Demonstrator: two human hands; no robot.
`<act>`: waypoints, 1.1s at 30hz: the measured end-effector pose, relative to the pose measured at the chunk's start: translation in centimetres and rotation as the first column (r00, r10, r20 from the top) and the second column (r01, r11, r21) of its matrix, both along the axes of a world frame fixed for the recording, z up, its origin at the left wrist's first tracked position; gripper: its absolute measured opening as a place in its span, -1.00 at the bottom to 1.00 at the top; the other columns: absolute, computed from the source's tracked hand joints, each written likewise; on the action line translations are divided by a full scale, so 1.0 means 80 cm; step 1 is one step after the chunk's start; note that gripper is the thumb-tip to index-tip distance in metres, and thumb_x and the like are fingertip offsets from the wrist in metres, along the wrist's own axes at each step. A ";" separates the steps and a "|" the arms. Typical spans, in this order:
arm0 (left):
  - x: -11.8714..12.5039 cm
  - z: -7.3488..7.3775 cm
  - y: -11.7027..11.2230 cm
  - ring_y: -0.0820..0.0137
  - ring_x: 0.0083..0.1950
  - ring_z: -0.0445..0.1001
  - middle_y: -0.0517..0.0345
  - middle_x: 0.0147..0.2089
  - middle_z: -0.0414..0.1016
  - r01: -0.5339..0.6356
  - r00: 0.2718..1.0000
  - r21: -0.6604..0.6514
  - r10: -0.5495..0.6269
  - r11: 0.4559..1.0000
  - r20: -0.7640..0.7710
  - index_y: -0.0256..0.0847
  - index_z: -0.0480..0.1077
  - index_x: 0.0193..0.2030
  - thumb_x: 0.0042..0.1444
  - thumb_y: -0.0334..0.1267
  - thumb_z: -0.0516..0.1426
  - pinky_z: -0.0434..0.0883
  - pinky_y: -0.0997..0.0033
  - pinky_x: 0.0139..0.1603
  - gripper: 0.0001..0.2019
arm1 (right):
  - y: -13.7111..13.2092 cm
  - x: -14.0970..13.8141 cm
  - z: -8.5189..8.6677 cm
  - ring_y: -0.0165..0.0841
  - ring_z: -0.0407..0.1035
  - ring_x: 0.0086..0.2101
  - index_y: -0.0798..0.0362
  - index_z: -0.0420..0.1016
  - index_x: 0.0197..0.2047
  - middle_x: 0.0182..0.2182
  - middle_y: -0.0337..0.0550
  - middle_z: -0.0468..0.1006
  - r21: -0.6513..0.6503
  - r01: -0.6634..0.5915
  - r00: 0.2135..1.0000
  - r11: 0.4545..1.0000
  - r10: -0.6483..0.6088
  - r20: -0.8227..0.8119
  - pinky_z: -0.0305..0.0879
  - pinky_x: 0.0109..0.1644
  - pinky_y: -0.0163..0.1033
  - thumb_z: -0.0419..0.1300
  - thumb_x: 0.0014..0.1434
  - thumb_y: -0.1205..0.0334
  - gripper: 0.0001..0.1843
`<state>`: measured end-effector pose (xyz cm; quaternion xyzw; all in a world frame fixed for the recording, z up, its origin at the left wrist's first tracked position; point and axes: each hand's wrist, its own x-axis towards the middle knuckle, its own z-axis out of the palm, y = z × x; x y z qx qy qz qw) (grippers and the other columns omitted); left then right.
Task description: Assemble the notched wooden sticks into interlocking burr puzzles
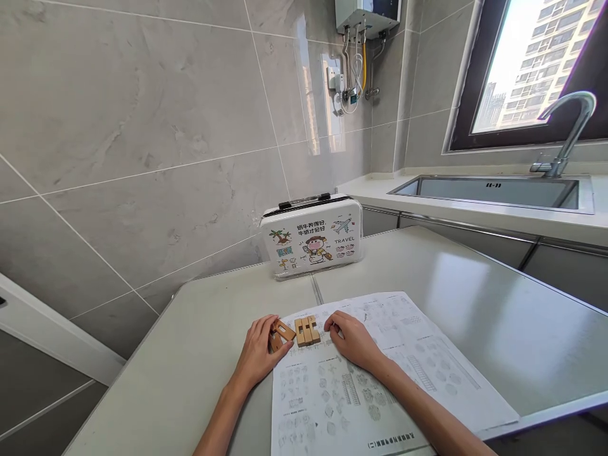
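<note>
Head view: the left hand [259, 347] holds wooden pieces [285, 330] at a printed sheet's [327, 418] edge, the curled right hand [355, 341], grip unclear, lies beside a wooden block [308, 332], and a white case [313, 237] stands behind on the worktop [166, 380].

One head-worn view, facing forward and down over the left hand [261, 347] and right hand [355, 340].
The camera looks from above and behind the fingers [260, 328], far enough back to include both forearms [222, 415], the table [194, 354] around the fingers, the wall [166, 95] beyond them and the window [517, 76] high beyond to their right.
</note>
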<state>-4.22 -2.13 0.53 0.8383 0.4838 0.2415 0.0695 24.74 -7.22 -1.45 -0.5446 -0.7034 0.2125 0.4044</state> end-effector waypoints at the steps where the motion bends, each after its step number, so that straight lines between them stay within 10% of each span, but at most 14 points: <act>1: 0.000 0.001 0.000 0.05 0.32 0.41 -0.01 0.29 0.47 -0.001 1.000 0.008 0.001 1.000 0.002 -0.02 0.35 0.30 0.22 0.03 0.28 0.38 0.01 0.33 -0.45 | 0.000 0.000 -0.001 -0.25 0.48 -0.25 -0.01 0.51 -0.26 -0.24 -0.16 0.61 0.000 -0.001 1.000 1.000 0.001 0.000 0.33 -0.13 -0.17 0.05 0.25 0.48 -0.74; 23: 0.002 0.006 -0.002 0.03 0.22 0.52 -0.07 0.18 0.53 -0.158 0.985 0.076 0.151 0.985 0.088 -0.09 0.28 0.39 0.13 0.12 0.32 0.52 0.03 0.23 -0.26 | 0.001 0.002 0.004 -0.23 0.46 -0.25 -0.02 0.53 -0.24 -0.23 -0.12 0.61 -0.030 -0.022 0.997 0.999 0.020 -0.069 0.33 -0.15 -0.14 0.04 0.27 0.41 -0.75; 33: 0.042 0.038 -0.030 0.00 0.26 0.50 -0.07 0.27 0.48 0.028 0.990 0.140 -0.046 0.990 0.131 -0.02 0.14 0.50 0.12 -0.01 0.35 0.51 0.04 0.25 -0.16 | 0.001 -0.004 0.035 -0.28 0.56 -0.32 -0.01 0.54 -0.01 -0.26 -0.15 0.67 -0.140 -0.235 0.925 0.962 0.177 -0.337 0.45 -0.24 -0.21 0.01 0.47 -0.03 -0.64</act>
